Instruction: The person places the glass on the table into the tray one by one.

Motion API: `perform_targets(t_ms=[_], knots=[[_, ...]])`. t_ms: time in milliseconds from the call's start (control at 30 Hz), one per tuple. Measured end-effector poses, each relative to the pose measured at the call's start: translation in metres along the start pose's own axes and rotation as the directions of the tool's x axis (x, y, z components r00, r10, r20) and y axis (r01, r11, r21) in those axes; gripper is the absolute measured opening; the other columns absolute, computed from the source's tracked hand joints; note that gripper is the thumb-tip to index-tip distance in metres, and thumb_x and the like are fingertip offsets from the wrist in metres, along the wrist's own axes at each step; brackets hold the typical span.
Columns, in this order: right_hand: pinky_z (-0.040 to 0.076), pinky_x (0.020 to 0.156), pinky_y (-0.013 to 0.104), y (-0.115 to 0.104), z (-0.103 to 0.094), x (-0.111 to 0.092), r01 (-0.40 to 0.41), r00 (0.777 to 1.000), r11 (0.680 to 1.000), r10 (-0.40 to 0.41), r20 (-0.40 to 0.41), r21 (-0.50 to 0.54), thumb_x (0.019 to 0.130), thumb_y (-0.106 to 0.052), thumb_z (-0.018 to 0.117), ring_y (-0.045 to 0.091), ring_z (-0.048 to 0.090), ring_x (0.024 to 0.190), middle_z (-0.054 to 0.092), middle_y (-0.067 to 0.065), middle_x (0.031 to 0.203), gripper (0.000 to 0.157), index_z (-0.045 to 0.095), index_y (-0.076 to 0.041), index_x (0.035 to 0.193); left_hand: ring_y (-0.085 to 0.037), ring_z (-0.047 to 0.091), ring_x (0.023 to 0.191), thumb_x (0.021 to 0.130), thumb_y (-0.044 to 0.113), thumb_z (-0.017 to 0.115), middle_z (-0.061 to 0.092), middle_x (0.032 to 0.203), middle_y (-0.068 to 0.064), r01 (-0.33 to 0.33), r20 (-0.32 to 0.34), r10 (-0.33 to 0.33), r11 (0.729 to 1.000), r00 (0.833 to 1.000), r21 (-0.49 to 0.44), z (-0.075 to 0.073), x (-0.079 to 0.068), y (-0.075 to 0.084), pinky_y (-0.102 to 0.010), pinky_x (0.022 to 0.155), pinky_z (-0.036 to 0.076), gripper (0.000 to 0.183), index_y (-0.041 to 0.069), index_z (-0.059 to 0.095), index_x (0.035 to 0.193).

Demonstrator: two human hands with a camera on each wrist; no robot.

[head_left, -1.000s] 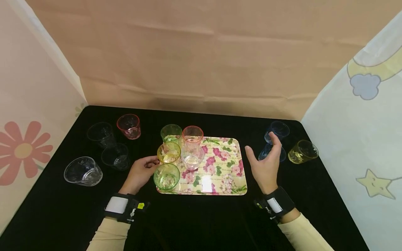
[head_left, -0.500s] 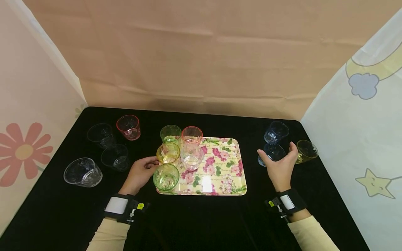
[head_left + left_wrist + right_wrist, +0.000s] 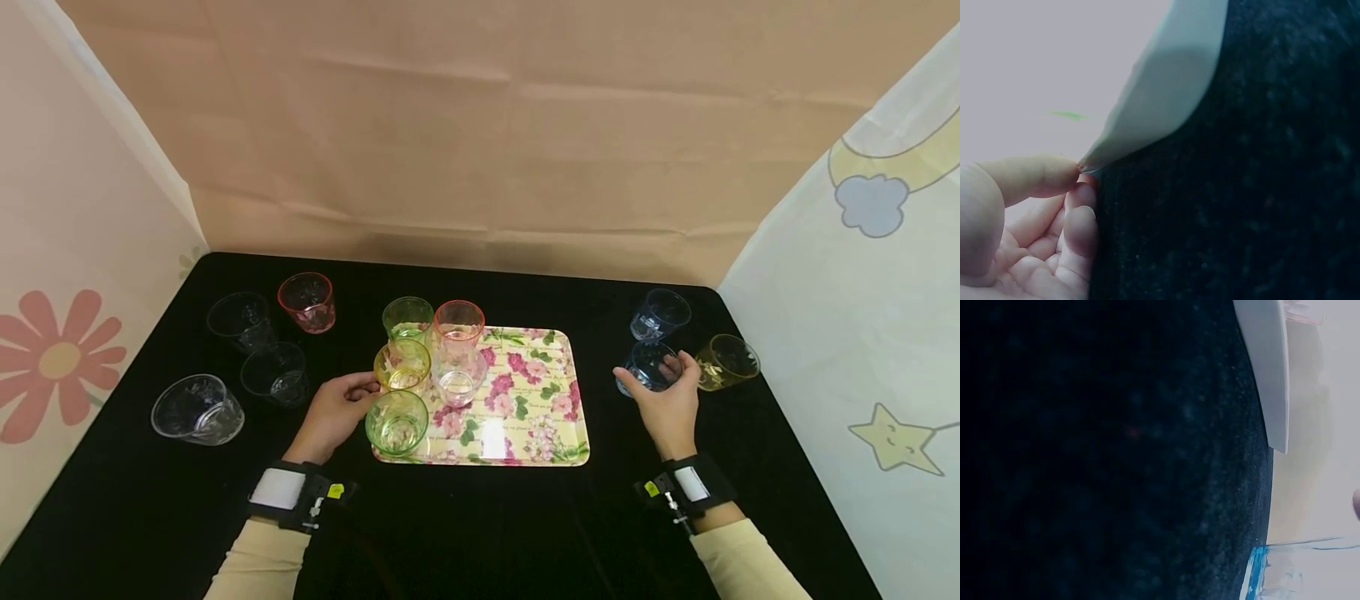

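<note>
In the head view my left hand [image 3: 337,417] is at the left side of a flower-patterned tray [image 3: 551,417]. The left wrist view has its thumb and fingers pinching the tray's rim [image 3: 1172,87]. My right hand [image 3: 667,412] is round the nearer blue glass [image 3: 643,363], fingers bent along its right side and thumb at its left. Only part of that blue glass [image 3: 1257,575] enters the right wrist view, at the bottom. On the tray's left half stand a yellow glass [image 3: 402,375], a green glass [image 3: 397,429], another green glass [image 3: 408,317] and a red-rimmed glass [image 3: 460,329] over a clear base.
Behind the held glass is another blue glass [image 3: 658,315]; a yellow glass [image 3: 723,367] stands to its right. At the left are a red glass [image 3: 311,308] and clear glasses, the nearest one [image 3: 202,417] largest in view. Paper walls [image 3: 480,150] border the black table.
My right hand has moved right and bent its fingers round the nearer blue glass. The left hand stays at the tray's left rim. The glasses stay in place.
</note>
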State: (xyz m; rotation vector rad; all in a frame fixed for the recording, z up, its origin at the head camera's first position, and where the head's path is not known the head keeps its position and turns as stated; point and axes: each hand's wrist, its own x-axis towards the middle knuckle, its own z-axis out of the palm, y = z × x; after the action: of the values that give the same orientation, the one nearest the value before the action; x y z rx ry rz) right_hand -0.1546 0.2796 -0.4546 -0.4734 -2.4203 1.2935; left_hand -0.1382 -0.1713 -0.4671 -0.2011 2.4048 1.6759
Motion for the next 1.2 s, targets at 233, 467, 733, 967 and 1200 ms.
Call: perform_targets(t_ms=[233, 467, 733, 967, 1200], knots=[[0.038, 0.111, 0.05, 0.003, 0.0, 0.001, -0.008, 1.0, 1.0, 0.008, -0.004, -0.028, 0.085, -0.023, 0.084, 0.038, 0.048, 0.134, 0.048, 0.025, 0.144, 0.086, 0.031, 0.003, 0.148, -0.025, 0.06, 0.104, 0.099, 0.009, 0.063, 0.066, 0.117, -0.017, -0.002, 0.006, 0.002, 1.0, 1.0, 0.005, 0.0, 0.0, 0.001, -0.025, 0.08, 0.05, 0.038, -0.005, 0.061, 0.134], [0.038, 0.111, 0.05, 0.0, -0.001, 0.001, -0.02, 1.0, 0.999, 0.02, 0.01, -0.044, 0.087, -0.024, 0.082, 0.04, 0.049, 0.133, 0.048, 0.027, 0.143, 0.082, 0.033, 0.005, 0.147, -0.025, 0.061, 0.103, 0.099, 0.009, 0.064, 0.067, 0.116, -0.016, -0.012, -0.001, 0.012, 1.0, 1.0, 0.015, 0.0, 0.0, 0.0, -0.025, 0.079, 0.05, 0.037, -0.005, 0.062, 0.133], [0.037, 0.112, 0.05, -0.002, -0.002, 0.002, -0.03, 0.999, 0.999, 0.031, 0.02, -0.04, 0.087, -0.025, 0.082, 0.04, 0.048, 0.134, 0.048, 0.027, 0.144, 0.083, 0.032, 0.005, 0.147, -0.025, 0.061, 0.102, 0.099, 0.009, 0.064, 0.067, 0.115, -0.016, -0.016, -0.008, 0.016, 1.0, 1.0, 0.024, 0.0, -0.001, 0.001, -0.026, 0.08, 0.05, 0.037, -0.005, 0.062, 0.132], [0.038, 0.111, 0.05, -0.004, -0.002, 0.001, -0.032, 0.999, 0.999, 0.032, 0.012, -0.043, 0.087, -0.028, 0.082, 0.039, 0.048, 0.134, 0.048, 0.026, 0.144, 0.085, 0.032, 0.003, 0.148, -0.025, 0.061, 0.103, 0.099, 0.009, 0.064, 0.067, 0.115, -0.016, -0.014, -0.006, 0.014, 1.0, 1.0, 0.023, 0.0, 0.001, -0.001, -0.026, 0.08, 0.05, 0.037, -0.005, 0.062, 0.133], [0.038, 0.111, 0.054, -0.021, -0.005, -0.005, 0.024, 0.999, 0.999, -0.023, 0.034, -0.032, 0.087, -0.027, 0.082, 0.039, 0.047, 0.135, 0.046, 0.026, 0.145, 0.085, 0.031, 0.003, 0.149, -0.026, 0.061, 0.104, 0.099, 0.008, 0.063, 0.067, 0.116, -0.017, -0.014, -0.009, 0.015, 1.0, 1.0, 0.016, 0.001, 0.0, 0.0, -0.025, 0.079, 0.05, 0.037, -0.005, 0.062, 0.133]])
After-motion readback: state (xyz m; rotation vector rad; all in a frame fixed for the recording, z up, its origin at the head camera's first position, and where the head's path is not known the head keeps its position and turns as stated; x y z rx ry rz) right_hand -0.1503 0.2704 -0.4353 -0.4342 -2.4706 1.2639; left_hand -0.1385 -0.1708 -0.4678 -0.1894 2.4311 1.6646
